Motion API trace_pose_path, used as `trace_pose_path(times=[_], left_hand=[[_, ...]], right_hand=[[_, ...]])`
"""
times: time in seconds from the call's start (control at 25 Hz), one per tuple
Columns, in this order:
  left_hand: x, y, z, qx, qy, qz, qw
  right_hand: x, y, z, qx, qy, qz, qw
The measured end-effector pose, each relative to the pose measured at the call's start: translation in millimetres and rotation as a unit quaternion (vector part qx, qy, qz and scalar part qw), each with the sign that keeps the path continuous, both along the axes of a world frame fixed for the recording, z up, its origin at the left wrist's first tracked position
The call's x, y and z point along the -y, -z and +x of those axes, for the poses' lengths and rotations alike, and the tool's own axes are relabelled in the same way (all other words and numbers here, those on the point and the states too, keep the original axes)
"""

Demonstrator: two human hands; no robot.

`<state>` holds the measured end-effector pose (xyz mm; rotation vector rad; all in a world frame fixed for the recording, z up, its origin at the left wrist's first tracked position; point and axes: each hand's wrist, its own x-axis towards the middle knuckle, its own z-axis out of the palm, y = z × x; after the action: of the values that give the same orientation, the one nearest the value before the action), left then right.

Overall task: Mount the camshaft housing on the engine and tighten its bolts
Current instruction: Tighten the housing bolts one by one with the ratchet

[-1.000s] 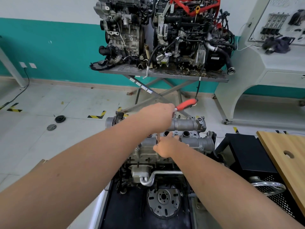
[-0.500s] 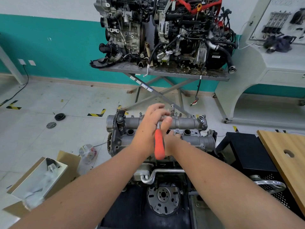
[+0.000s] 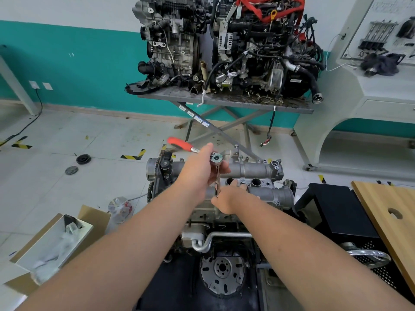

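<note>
Your right hand (image 3: 226, 199) steadies the slim steel extension (image 3: 217, 180) on the cast-aluminium camshaft housing (image 3: 253, 171) atop the engine. Your left hand (image 3: 199, 169) grips the ratchet (image 3: 195, 149), whose red handle has swung from pointing toward you to far-left. Beside you, an open cardboard box (image 3: 56, 241) holds crumpled plastic.

On the grey cast camshaft housing (image 3: 251, 170), the right hand (image 3: 226, 198) is covering the lower end of the slim chrome extension bar (image 3: 217, 176) and its bolt, while the left hand (image 3: 199, 169) is hiding part of the red-handled ratchet (image 3: 190, 147).
</note>
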<state>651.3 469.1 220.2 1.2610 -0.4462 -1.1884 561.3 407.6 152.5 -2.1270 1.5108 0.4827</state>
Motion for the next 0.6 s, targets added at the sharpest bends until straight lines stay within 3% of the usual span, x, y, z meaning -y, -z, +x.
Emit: trace_pose_path(times=[0.12, 0.24, 0.32, 0.4, 0.48, 0.56, 0.6], left_hand=[[5.6, -22.7, 6.6, 0.201, 0.086, 0.101, 0.971], [15.6, -38.8, 12.1, 0.449, 0.182, 0.122, 0.866], [23.5, -47.2, 9.5, 0.609, 0.223, 0.108, 0.754], [23.5, -47.1, 3.9, 0.75, 0.247, 0.087, 0.607], [18.9, -33.0, -0.2, 0.852, 0.225, 0.0, 0.472], [7.5, -19.5, 3.1, 0.869, 0.135, -0.135, 0.456], [1.7, -8.2, 5.2, 0.856, 0.075, -0.186, 0.477]], right_hand=[[-0.2, 1.1, 4.2, -0.059, -0.023, 0.017, 0.998], [0.8, 2.1, 5.2, -0.058, -0.034, 0.02, 0.998], [0.1, 1.4, 3.0, -0.057, -0.036, 0.019, 0.998], [-0.1, 1.5, 2.2, -0.048, -0.032, 0.014, 0.998], [0.8, 4.3, 1.8, -0.051, -0.03, 0.015, 0.998], [4.7, 10.9, 3.6, -0.053, -0.033, 0.005, 0.998], [7.1, 15.0, 4.1, -0.044, -0.035, -0.006, 0.998]])
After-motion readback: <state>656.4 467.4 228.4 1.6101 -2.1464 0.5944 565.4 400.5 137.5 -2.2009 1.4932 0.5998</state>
